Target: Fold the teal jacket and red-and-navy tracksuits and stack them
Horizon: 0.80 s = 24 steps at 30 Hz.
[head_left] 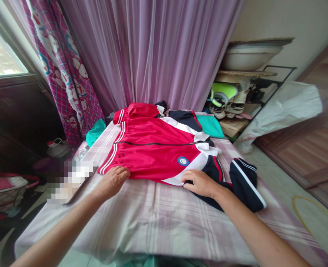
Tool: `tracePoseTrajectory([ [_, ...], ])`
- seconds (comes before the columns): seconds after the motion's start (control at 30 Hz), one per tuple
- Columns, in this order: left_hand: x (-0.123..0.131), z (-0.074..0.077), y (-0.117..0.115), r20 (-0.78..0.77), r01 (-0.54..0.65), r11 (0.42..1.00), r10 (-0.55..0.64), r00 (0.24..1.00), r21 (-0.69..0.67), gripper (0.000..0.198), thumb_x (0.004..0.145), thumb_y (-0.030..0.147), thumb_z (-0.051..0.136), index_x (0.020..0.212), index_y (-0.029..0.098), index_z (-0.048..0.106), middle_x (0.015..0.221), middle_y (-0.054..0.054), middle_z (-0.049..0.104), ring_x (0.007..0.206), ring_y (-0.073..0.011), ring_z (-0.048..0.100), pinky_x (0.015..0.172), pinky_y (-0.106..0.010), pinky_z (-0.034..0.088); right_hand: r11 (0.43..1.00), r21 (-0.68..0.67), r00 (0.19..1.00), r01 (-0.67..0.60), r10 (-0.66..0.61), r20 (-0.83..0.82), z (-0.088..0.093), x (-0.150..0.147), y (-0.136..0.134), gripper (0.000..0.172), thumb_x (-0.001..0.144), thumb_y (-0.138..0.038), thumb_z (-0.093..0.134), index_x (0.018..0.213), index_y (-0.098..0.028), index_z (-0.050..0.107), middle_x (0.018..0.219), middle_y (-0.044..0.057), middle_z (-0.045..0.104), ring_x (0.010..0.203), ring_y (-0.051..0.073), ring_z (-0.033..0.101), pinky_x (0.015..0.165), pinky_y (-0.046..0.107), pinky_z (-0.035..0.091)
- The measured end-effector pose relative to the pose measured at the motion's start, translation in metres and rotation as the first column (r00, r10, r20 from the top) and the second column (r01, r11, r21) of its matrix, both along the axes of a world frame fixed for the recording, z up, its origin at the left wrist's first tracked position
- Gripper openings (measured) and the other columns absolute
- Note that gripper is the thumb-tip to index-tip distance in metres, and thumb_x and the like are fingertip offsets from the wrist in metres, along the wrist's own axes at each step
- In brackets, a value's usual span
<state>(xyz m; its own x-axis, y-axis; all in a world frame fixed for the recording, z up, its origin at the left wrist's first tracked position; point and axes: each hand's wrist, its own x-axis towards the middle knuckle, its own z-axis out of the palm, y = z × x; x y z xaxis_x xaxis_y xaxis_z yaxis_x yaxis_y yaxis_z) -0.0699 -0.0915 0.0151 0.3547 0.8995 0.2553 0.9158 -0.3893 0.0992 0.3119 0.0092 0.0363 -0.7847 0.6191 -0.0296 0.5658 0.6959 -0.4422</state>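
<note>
A plaid-sheeted bed (141, 226) runs away from the person, with a sheer lilac curtain (150, 48) behind its far end. A red track jacket (150, 155) lies spread on the bed's middle, its long axis and black zip (153, 143) running crosswise, white collar flaps (208, 149) towards the right edge. A navy sleeve (244, 183) trails to the near right corner. The left hand (111, 182) rests flat and open on the jacket's near left hem. The right hand (199, 183) lies on the white panel, fingers slightly curled; it may be pinching the cloth, though that is hard to make out. A round blue badge (183, 161) sits just above it.
</note>
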Motion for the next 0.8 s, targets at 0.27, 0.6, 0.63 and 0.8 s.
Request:
tracePoseTrajectory([
  [0.27,0.005,-0.006,-0.024,-0.085,0.107,0.994,-0.109,0.990,-0.033,0.031,0.099,0.017,0.037,0.103,0.019,0.067,0.116,-0.011,0.071,0.108,-0.0202,0.065,0.094,-0.035,0.051,0.999,-0.028,0.992,-0.016,0.019,0.126,0.003,-0.008,-0.008,0.021,0.080,-0.018,0.056,0.085,-0.023,0.076,0.093,0.003,0.074,0.089,0.019,0.064,0.080,0.028,0.044],
  [0.6,0.007,0.018,-0.001,0.022,-0.154,0.961,0.163,0.986,-0.232,0.032,0.098,0.041,0.039,0.094,0.022,0.064,0.081,-0.002,0.071,0.074,-0.0175,0.067,0.068,-0.027,0.049,0.994,-0.010,0.989,0.108,-0.106,0.107,0.007,-0.021,0.005,0.026,0.089,-0.023,0.049,0.077,-0.021,0.073,0.083,0.003,0.073,0.074,0.015,0.062,0.067,0.025,0.040],
  [0.63,0.011,0.020,0.009,0.033,-0.186,0.960,0.197,0.980,-0.207,0.035,0.099,0.043,0.037,0.097,0.022,0.065,0.084,-0.003,0.072,0.077,-0.0180,0.068,0.070,-0.027,0.050,0.991,0.024,0.989,0.128,-0.130,0.074,0.009,-0.027,0.008,0.027,0.089,-0.023,0.049,0.079,-0.021,0.073,0.086,0.003,0.073,0.077,0.016,0.063,0.069,0.025,0.042],
  [0.8,0.039,0.013,0.065,0.029,-0.236,0.961,0.242,0.970,-0.144,0.046,0.101,0.044,0.033,0.130,0.023,0.062,0.137,-0.010,0.062,0.129,-0.0259,0.055,0.110,-0.045,0.039,0.953,0.183,0.970,0.240,-0.228,-0.087,-0.001,-0.063,0.032,0.036,0.096,-0.031,0.045,0.124,-0.025,0.067,0.131,0.008,0.066,0.119,0.021,0.059,0.102,0.035,0.042],
])
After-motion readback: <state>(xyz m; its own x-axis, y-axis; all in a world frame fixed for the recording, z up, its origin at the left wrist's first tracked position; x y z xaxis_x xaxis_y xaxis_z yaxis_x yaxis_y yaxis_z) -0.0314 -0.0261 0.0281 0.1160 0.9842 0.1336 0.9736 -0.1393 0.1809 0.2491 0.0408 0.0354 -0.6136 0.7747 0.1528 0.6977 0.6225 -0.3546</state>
